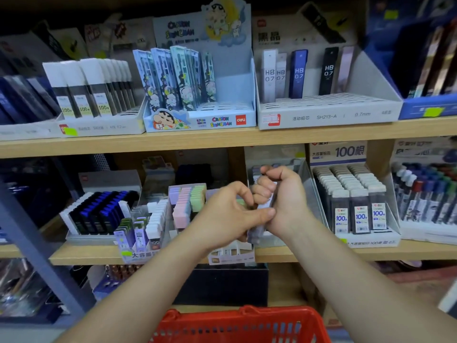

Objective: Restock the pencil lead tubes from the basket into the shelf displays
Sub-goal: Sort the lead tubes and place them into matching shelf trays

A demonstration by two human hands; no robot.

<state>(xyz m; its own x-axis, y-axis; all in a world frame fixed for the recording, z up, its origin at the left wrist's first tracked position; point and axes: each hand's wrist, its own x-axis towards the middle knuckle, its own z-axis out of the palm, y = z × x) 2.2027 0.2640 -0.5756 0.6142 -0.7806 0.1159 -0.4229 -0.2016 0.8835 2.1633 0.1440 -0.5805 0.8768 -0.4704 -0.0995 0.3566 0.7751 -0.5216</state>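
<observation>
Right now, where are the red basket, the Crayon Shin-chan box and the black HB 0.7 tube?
red basket (212,318): head view, back rim.
Crayon Shin-chan box (217,121): head view, front wall.
black HB 0.7 tube (328,71): head view, printed label.

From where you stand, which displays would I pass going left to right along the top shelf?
dark blue tubes → white-capped "100" tubes display → Crayon Shin-chan display → grey HB 0.7 display → blue display box
</observation>
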